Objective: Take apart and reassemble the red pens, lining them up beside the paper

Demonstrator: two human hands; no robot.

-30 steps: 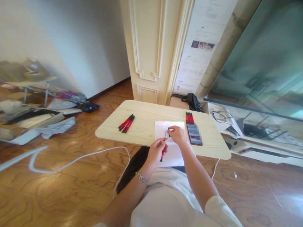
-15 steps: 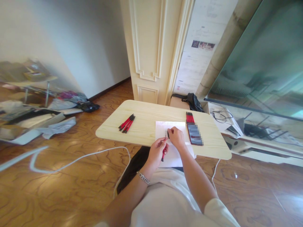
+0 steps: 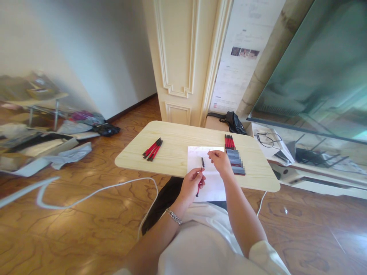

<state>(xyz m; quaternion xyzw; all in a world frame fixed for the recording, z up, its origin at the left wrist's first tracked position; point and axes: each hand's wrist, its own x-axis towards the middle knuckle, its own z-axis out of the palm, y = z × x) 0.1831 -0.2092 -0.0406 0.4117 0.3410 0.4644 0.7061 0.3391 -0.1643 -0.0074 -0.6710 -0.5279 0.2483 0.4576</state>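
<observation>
- One pen [image 3: 202,163], red and black, is in the left hand [image 3: 192,183] in the head camera's view, over the white paper [image 3: 213,187]. The left thumb and fingers wrap around it.
- The pen is long and thin. Its black end points up and away from the body, leaning a little to the right. Its red end points down toward the person's lap.
- The right hand [image 3: 220,162] is near the black end but does not touch it. From the right fingertips, the black end is to the left and a bit closer to the body. The left hand is nearer, as it has the pen already.
- The right thumb and finger are pinched close. Something tiny and pale may poke out there, but I cannot tell what it is, or if they hold it.
- The left fingers hide the middle of the pen.
- On the table [image 3: 177,131], a pile of pens [image 3: 153,149] is to the left, too bunched up to count. A row of pens [image 3: 229,141] is to the right, above a phone [image 3: 234,160] with blurry squares over it.
</observation>
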